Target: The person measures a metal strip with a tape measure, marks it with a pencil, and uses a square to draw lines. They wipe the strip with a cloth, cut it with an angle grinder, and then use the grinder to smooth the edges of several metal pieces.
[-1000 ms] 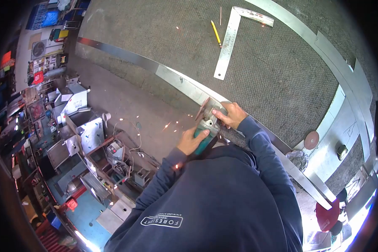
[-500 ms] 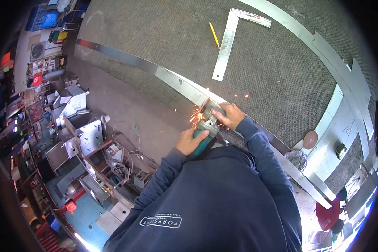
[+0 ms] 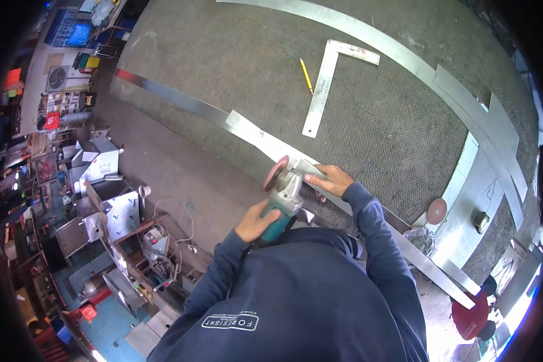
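Observation:
My left hand [image 3: 256, 222] is wrapped around the teal body of an angle grinder [image 3: 276, 224]. The grinder's reddish disc [image 3: 277, 173] is tilted up, just off the near edge of a long metal strip [image 3: 265, 143]. My right hand [image 3: 332, 180] is closed on a small grey metal piece [image 3: 308, 171] at that edge, thumb on top; its fingers are partly hidden. Beyond the strip, a steel try square [image 3: 321, 90] and a yellow pencil [image 3: 306, 75] lie on the dark textured mat [image 3: 380, 133].
To the right are a loose disc [image 3: 437, 211], a tape measure [image 3: 481, 222], a crumpled plastic bag [image 3: 421, 240] and more metal strips [image 3: 404, 48]. A person in red [image 3: 469, 315] is at the lower right. Workshop clutter and a cable [image 3: 190, 241] lie left.
Sparks flew from the disc at the strip's edge earlier; now none show. The grinder has been drawn back towards the left and tilted, its disc away from the metal. The view has shifted slightly.

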The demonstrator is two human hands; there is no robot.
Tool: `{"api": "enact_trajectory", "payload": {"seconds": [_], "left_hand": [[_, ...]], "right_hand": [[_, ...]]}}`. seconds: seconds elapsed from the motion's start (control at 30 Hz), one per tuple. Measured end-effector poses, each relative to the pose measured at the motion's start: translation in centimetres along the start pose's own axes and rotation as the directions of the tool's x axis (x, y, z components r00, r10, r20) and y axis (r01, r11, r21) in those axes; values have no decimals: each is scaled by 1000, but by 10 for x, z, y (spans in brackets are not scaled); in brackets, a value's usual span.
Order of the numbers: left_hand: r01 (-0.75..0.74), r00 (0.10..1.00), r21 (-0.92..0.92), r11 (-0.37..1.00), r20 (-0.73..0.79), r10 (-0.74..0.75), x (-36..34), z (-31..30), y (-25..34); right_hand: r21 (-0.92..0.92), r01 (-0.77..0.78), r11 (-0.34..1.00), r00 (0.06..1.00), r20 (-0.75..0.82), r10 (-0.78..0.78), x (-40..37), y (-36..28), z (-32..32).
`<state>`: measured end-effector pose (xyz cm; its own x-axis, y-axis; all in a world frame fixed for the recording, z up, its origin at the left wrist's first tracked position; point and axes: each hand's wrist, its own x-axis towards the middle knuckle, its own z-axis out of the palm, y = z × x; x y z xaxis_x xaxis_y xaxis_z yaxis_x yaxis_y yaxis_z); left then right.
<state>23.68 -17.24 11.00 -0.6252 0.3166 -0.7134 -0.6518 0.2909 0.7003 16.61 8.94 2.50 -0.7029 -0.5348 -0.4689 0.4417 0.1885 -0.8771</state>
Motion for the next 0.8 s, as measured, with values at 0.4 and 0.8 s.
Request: {"api": "enact_trajectory", "payload": {"seconds": [0.4,0.8], "left_hand": [[-277,880,-666,692,113,461,-50,-127,37],[-79,588,-766,638,481,650,-56,-224,43]], "right_hand": [[-919,-4,394,620,-311,-720,-14,-119,1],[-823,-28,567,164,-564,-810,-21,-138,168]]}}
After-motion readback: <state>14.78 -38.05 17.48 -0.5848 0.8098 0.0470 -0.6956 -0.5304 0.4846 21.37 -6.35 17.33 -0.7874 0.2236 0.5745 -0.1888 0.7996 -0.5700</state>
